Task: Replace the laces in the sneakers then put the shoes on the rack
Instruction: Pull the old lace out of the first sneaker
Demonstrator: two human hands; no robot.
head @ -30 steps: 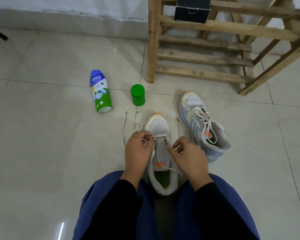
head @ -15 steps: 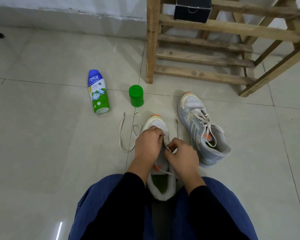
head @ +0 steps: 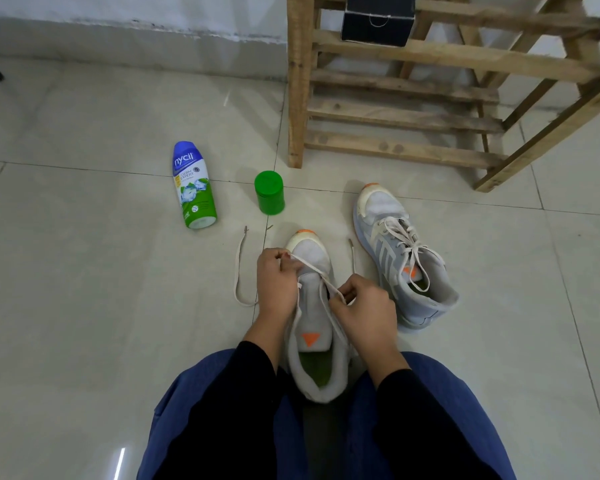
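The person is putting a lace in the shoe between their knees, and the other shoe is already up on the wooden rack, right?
Not quite. The other shoe stands on the floor, in front of the wooden rack, not on it; the head view shows this. The rest holds: the left hand and right hand pinch the lace on the shoe between the knees.

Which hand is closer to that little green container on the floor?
Left. The left hand pinches the lace just this side of the green container, by the toe of the sneaker; the right hand pinches the lace farther back, to the container's right.
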